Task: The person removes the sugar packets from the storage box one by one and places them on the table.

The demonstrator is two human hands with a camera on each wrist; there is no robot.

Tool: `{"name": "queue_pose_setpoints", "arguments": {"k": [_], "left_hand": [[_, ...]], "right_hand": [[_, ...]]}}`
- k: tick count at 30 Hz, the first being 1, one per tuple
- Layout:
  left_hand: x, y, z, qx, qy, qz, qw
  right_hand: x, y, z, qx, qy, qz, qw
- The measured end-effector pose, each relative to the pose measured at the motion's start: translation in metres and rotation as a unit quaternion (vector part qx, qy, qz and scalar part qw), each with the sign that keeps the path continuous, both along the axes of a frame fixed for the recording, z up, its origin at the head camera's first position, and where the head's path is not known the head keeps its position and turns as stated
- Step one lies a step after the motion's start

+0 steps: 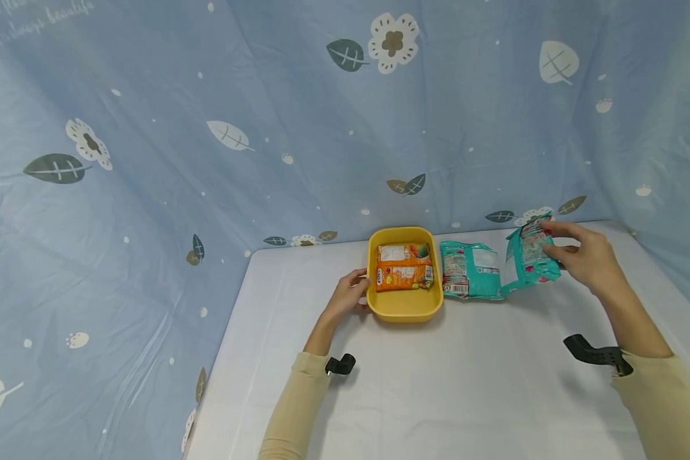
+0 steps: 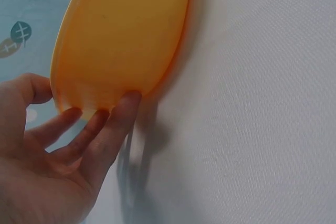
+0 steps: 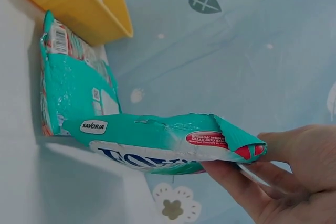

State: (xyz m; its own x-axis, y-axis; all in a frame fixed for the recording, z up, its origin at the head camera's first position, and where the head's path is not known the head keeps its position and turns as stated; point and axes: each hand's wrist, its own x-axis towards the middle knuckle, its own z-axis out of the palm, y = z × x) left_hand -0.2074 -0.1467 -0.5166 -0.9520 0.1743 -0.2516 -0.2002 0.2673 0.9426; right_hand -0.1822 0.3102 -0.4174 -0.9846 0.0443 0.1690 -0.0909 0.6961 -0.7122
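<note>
A yellow plastic box (image 1: 405, 313) stands on the table with two orange snack packets (image 1: 404, 278) lying in it. At its left side my left hand (image 1: 347, 295) grips it, the thumb by the rim and several fingertips against the outer wall in the left wrist view. My right hand (image 1: 589, 255) pinches a teal candy bag (image 1: 531, 252) by its right end, thumb on one face and fingers on the other. The bag is tilted up, and its left end meets a second teal bag (image 1: 483, 271), which lies flat right beside the box.
The white-covered table (image 1: 437, 396) meets a blue patterned curtain (image 1: 299, 160) right behind the box and bags. The curtain also runs along the table's left and right sides. A black camera mount (image 1: 595, 352) sits on the right wrist, another (image 1: 341, 365) on the left.
</note>
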Motion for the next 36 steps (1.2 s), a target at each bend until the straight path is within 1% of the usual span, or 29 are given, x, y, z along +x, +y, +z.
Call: {"name": "queue_pose_setpoints", "arguments": {"k": [4,12,14,20,25,28,32,36], "left_hand": [[0.0,-0.001,-0.001,0.003,0.0,0.0,1.0],[0.001,0.0,0.002,0.013,-0.002,0.002,0.9999],[0.001,0.0,0.002,0.013,-0.001,0.002,0.9999],[0.001,0.0,0.002,0.011,-0.005,0.001,0.9999],[0.001,0.0,0.001,0.009,-0.009,0.002,0.9999],[0.001,0.0,0.001,0.01,-0.009,0.002,0.9999],[0.001,-0.001,0.002,0.012,-0.007,0.002,0.9999],[0.0,-0.001,0.001,0.012,-0.007,-0.003,0.9999]], "right_hand": [[-0.001,0.0,-0.001,0.004,0.003,0.006,1.0],[-0.005,-0.001,-0.007,0.012,0.026,0.013,1.0],[-0.006,-0.001,-0.009,0.01,0.025,0.016,0.999],[-0.011,0.0,-0.014,0.007,0.004,0.023,1.0],[-0.014,0.003,-0.023,0.005,-0.01,0.016,1.0],[-0.015,0.005,-0.028,-0.012,-0.028,0.006,1.0],[-0.018,0.009,-0.032,-0.041,-0.05,0.007,0.998],[-0.02,0.014,-0.036,-0.06,-0.057,0.012,0.996]]}}
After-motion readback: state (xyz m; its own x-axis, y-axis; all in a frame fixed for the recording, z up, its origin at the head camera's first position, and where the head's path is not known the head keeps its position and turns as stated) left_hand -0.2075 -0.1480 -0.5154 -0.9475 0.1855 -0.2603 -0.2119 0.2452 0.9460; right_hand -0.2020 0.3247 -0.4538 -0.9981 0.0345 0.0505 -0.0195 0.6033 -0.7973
